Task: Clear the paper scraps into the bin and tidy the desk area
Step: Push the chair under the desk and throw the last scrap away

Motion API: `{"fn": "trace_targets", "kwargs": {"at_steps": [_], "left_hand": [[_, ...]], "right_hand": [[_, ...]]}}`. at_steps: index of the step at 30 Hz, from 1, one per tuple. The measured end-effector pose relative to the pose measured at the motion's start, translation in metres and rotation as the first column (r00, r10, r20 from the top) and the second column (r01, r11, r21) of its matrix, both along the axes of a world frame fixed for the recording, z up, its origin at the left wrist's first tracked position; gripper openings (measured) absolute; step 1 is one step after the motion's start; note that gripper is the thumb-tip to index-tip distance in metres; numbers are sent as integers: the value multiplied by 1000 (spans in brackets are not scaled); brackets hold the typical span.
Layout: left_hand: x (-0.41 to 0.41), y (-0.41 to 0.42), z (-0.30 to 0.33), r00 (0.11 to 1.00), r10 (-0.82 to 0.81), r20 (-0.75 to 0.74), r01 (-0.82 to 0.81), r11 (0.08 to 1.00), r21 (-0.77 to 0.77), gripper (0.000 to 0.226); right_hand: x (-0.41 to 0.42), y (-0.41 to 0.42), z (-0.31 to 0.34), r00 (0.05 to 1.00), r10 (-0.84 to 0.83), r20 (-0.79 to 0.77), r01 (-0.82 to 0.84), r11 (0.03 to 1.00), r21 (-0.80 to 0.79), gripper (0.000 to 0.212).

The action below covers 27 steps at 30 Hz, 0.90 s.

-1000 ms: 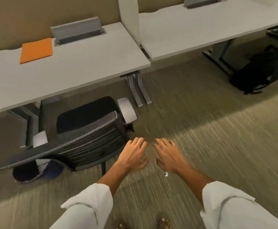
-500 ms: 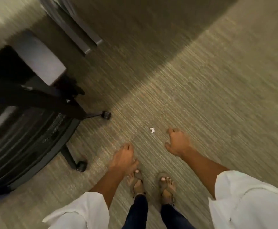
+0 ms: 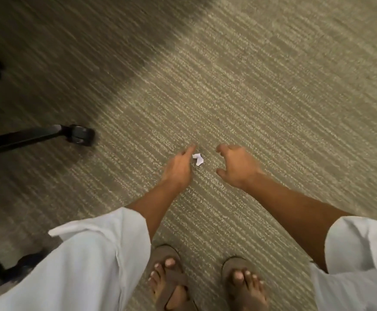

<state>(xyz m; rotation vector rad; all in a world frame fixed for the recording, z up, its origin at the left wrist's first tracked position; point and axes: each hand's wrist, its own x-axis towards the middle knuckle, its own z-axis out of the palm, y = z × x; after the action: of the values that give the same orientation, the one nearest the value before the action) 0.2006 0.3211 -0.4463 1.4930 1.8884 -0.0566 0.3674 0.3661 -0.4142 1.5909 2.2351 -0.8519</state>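
I see one white paper scrap [image 3: 197, 159] lying on the carpet [image 3: 272, 90], not yet picked up, with no bin in view. My left hand [image 3: 178, 170] sits just beside the scrap, fingers extended; my right hand [image 3: 236, 168] is near it, loosely curled, holding nothing. No readable writing anywhere.

A striped beige-green carpet floor [image 3: 272, 90] fills the view. A black office-chair leg with a caster wheel [image 3: 79, 134] stands at left. Brown flip-flop sandals [image 3: 171, 281] are on the feet below.
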Motion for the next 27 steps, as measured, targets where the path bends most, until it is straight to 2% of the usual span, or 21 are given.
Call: {"fn": "trace_targets", "kwargs": {"at_steps": [3, 5, 9, 12, 16, 21, 24, 27], "left_hand": [[17, 16, -25, 1000, -23, -5, 23, 999, 47, 43], [25, 18, -31, 999, -33, 8, 32, 998, 48, 29], [28, 10, -16, 991, 51, 120, -59, 996, 67, 22], [29, -2, 24, 977, 84, 196, -104, 990, 92, 28], [36, -11, 103, 955, 134, 267, -177, 973, 145, 14], [43, -16, 237, 944, 133, 301, -184, 971, 150, 10], [39, -7, 343, 932, 85, 354, -165, 965, 205, 14], [32, 6, 473, 947, -12, 321, -78, 961, 266, 10]], "right_hand": [[-1, -2, -28, 996, -20, -84, 18, 1000, -21, 58], [-5, -1, -36, 985, -56, -166, 46, 997, -60, 55], [-8, -1, -23, 947, -143, -287, 120, 988, -96, 42], [1, -11, 10, 929, -187, -319, 160, 981, -110, 31], [13, -21, 80, 910, -208, -359, 162, 974, -156, 28], [30, -20, 208, 884, -209, -419, 141, 972, -188, 23], [34, 2, 313, 884, -141, -445, 81, 985, -151, 15], [30, 29, 440, 881, -67, -469, 14, 993, -116, 11]]}}
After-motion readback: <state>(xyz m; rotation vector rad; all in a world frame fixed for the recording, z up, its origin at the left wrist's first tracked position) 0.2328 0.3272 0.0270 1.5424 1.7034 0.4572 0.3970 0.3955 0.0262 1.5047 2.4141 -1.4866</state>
